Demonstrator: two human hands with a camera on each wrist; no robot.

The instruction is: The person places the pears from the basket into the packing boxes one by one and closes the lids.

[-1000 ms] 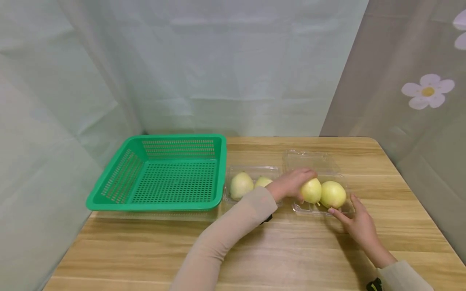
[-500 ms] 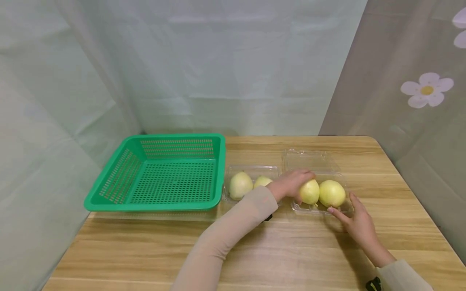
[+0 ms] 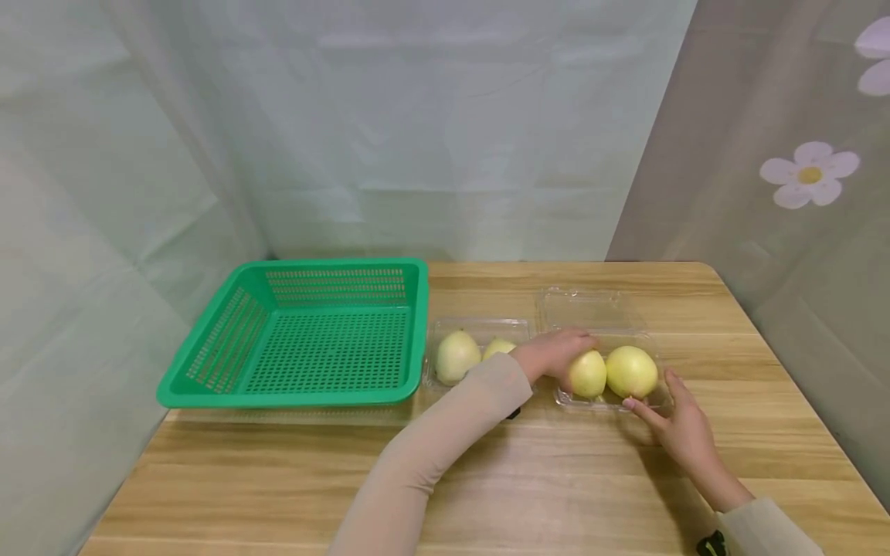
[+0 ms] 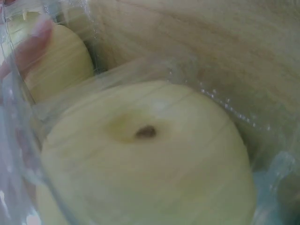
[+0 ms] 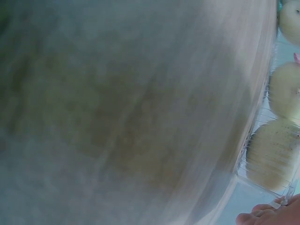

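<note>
In the head view my left hand point(image 3: 558, 354) holds a yellow pear point(image 3: 587, 375) from its left side, in an opened clear plastic container point(image 3: 577, 402). Right beside it sits a second yellow pear point(image 3: 632, 372). My right hand point(image 3: 687, 434) grips the container's near right corner, thumb at the front rim and fingers along the right side. In the left wrist view a finger point(image 4: 35, 47) lies over a pear at top left. The right wrist view shows curled fingers point(image 5: 267, 216) at the container's end, by two pears.
Left of my left hand a second clear container point(image 3: 431, 380) holds two pears point(image 3: 459, 357), one partly behind my sleeve. A green slotted basket point(image 3: 292, 399) stands at the table's left. The opened lid point(image 3: 587, 309) lies flat behind the right container.
The pear in my left hand has turned, so its stem no longer shows at the front. My right hand keeps its place at the container. The whole head view has shifted slightly.
</note>
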